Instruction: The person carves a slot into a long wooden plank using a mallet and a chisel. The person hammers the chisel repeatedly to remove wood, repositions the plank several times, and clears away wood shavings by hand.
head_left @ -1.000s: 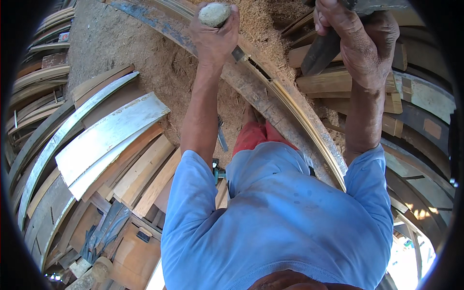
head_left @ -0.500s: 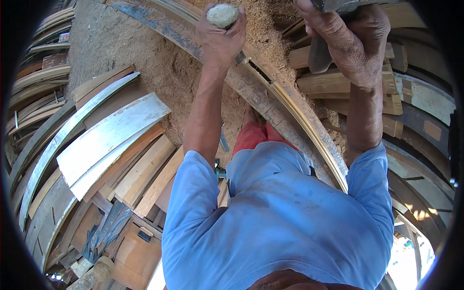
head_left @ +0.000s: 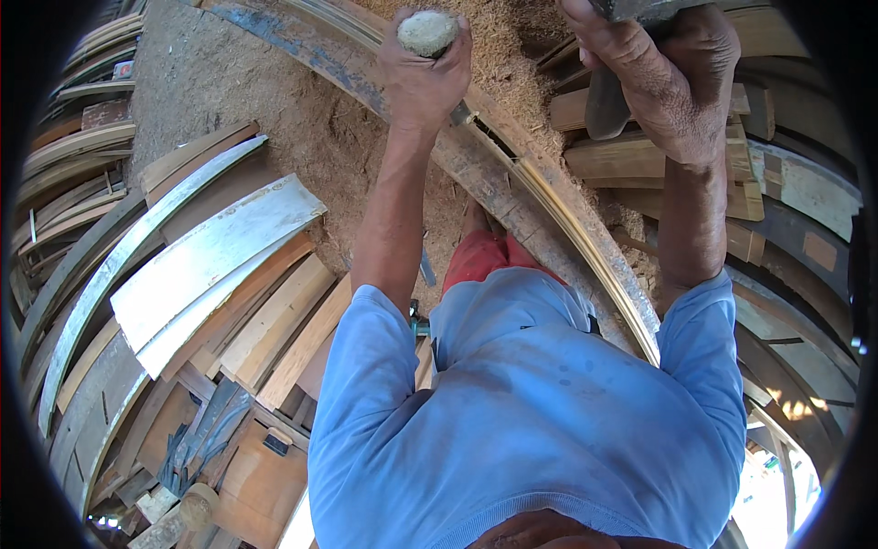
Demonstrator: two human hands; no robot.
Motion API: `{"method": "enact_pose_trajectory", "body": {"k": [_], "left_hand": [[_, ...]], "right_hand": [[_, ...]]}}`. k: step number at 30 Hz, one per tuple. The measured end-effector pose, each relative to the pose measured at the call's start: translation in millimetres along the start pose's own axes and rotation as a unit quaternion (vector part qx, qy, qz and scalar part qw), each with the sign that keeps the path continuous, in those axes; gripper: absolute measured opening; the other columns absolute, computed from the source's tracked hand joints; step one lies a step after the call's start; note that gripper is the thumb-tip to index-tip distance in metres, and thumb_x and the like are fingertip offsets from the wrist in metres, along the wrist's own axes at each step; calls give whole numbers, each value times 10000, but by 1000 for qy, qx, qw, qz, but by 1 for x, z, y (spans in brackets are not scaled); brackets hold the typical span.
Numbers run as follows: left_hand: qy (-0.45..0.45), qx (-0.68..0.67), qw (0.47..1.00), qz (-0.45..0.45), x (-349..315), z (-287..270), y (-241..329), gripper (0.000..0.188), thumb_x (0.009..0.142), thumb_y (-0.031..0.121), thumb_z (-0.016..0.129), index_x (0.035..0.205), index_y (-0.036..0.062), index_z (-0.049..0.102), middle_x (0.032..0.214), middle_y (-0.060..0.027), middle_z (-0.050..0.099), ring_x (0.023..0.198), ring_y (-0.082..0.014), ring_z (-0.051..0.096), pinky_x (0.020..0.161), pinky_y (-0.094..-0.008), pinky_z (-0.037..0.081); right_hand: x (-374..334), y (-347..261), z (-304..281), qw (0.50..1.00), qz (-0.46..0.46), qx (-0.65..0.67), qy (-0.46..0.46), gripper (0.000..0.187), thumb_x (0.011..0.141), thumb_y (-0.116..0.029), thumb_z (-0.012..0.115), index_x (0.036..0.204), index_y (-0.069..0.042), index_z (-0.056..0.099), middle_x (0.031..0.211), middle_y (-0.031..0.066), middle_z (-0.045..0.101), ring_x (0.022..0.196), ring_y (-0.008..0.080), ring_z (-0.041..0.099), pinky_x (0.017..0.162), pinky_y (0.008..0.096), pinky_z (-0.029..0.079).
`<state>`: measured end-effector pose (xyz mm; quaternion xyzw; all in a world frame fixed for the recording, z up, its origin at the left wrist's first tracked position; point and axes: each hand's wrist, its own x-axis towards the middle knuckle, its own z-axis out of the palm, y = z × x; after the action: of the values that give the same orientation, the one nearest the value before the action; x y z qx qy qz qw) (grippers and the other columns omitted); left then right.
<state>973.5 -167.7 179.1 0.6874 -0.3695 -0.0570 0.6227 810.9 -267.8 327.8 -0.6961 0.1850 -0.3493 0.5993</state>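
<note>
At the upper middle, the fingers of my left hand (head_left: pixel 425 87) are wrapped round a thick tool handle. Its round, pale, rough butt end (head_left: pixel 427 34) points up at me, and the rest is hidden beneath the fist. Below that hand, a long grooved wooden beam (head_left: pixel 540 206) runs diagonally, with a dark slot cut in it near my wrist. My right hand (head_left: pixel 672 91), at the upper right, is closed round a dark tool. A block-like part (head_left: pixel 645 7) of it is cut off by the top edge, and a rounded brown end (head_left: pixel 605 105) hangs beside the thumb.
Stacked boards (head_left: pixel 631 160) lie under and beyond my right hand. To the left are leaning planks (head_left: pixel 288 320), a white board (head_left: pixel 219 261) and more timber. Sawdust and shavings (head_left: pixel 508 55) cover the ground. A brown wooden panel (head_left: pixel 261 489) stands at the lower left.
My left hand has shifted very slightly right with the handle in its grip. The right hand stays almost still, and the whole view has drifted a little.
</note>
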Motion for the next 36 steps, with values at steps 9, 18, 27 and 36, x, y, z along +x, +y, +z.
{"method": "enact_pose_trajectory", "body": {"k": [9,18,27,36], "left_hand": [[17,105,984,145,-6,8,9,210,814,80,787,937,15,630,722,-66,679,603,-176,674,591,-309,541],[43,86,994,56,-7,13,9,199,773,64,760,948,30,673,767,-107,713,655,-274,711,635,-343,555],[22,99,993,54,-6,21,-13,165,855,115,787,927,8,683,739,-25,678,642,-84,597,620,-267,496],[20,-22,1000,9,-4,10,7,175,900,57,750,879,32,579,712,-12,648,632,-74,615,573,-232,493]], "right_hand": [[25,56,-8,973,-151,-138,-109,315,830,-223,802,968,25,666,741,95,689,728,272,678,641,359,527],[51,19,-9,890,-144,-390,-187,286,717,-261,769,708,-6,640,705,210,616,637,377,608,591,421,484],[58,43,-7,835,-168,-474,-225,276,729,-210,756,673,12,603,638,207,593,553,364,558,537,432,462],[46,14,-19,958,-71,-220,-170,90,777,-25,668,756,7,587,570,-13,417,548,68,349,469,286,300]]}}
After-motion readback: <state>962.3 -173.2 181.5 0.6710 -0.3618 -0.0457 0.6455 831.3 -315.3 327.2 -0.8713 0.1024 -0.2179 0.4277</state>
